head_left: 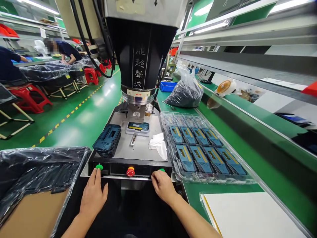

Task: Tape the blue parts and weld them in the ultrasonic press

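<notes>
My left hand point(94, 191) reaches the left green button point(99, 167), with fingertips on it and the thumb apart. At the right green button point(162, 170), partly hidden, my right hand point(163, 186) rests with its fingers curled; nothing shows in it. Between them sits a red stop button point(130, 171). Above, the ultrasonic welding machine point(138, 59) has its metal horn point(136, 113) down over a dark blue plastic part point(142, 127) in a light fixture point(137, 133). A stack of dark plastic housings point(107, 140) stands left on the metal plate point(126, 147).
Right of the machine, a clear blister tray point(215, 180) holds several blue parts with yellow strips. White sheets point(252, 215) lie nearer. A bag of dark pieces point(187, 89) stands behind. A plastic-lined bin point(47, 168) is at left. White cloth point(158, 145) lies on the plate.
</notes>
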Motion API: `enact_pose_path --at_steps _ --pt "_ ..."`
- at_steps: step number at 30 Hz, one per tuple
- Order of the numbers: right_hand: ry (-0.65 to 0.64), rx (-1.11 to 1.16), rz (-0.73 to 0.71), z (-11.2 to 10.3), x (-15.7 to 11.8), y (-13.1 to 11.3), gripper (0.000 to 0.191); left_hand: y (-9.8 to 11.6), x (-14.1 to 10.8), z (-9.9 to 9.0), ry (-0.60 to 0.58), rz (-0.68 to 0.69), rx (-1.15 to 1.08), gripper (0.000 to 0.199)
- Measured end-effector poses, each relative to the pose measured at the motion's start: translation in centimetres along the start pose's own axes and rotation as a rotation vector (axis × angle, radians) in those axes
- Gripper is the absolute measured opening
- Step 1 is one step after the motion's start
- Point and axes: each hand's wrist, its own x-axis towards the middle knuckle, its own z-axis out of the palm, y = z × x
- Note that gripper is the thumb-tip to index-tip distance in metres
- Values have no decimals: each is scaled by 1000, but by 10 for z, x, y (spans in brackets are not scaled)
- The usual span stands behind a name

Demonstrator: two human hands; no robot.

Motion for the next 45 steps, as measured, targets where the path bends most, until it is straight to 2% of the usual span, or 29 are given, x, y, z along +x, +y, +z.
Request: enact_pose_path --at_steps 4,7,11,13,15,17,21,23,29,33,36,40,45 --pt "21 11 -33 1 -2 -1 17 6 1 -5 12 -2 8 72" --pt "52 32 -27 3 -3 -3 20 4 0 -7 103 33 -100 67" --pt "104 44 -59 4 -3 -1 21 -15 5 -10 273 -1 -193 64" --pt "117 66 -77 3 -2 0 21 -33 10 -11 298 -72 -157 66" --pt "126 91 -98 0 1 -1 21 -55 14 -9 247 -184 -85 68" --pt "139 106 -122 -5 6 -4 20 -76 17 -5 139 -314 -13 70" --pt "159 126 -150 -20 27 -12 19 -108 13 8 -220 -491 -32 64" --pt "161 124 -145 -27 43 -14 19 -113 9 13 -335 -520 -78 54" --pt "183 128 -61 -38 112 -6 18 -103 4 9 -309 -535 -72 43" --pt "210 71 -21 -32 161 3 21 -98 3 4 -286 -520 -82 40" --pt "172 -46 47 -26 190 4 24 -96 2 3 -277 -515 -83 39" --pt "122 -140 120 -18 215 2 29 -96 3 2 -284 -520 -90 40" --pt "95 -190 178 -9 230 3 25 -97 3 1 -285 -518 -94 39"
